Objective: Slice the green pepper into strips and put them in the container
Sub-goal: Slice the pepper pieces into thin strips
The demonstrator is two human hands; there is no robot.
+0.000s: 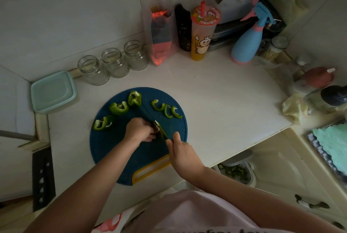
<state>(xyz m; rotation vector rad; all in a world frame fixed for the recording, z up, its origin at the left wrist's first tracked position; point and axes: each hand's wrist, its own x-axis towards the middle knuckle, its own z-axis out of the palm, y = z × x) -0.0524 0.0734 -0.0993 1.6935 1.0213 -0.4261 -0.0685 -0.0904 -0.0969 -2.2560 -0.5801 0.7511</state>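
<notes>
On the round dark-blue cutting board (105,150) my left hand (139,129) presses down on a small piece of green pepper, mostly hidden under the fingers. My right hand (181,154) grips a knife (160,130) whose blade rests against that piece. Three larger pepper chunks (118,108) lie along the board's far left. Several thin cut strips (167,109) lie at its far right. A pale-green lidded container (53,91) sits on the counter left of the board.
Three empty glass jars (114,62) line the wall behind the board. A drink cup (203,31), spray bottle (247,41) and dark bottle stand at the back. A bin (236,168) holding green scraps sits below the counter's right edge. A crumpled cloth (294,106) lies at right.
</notes>
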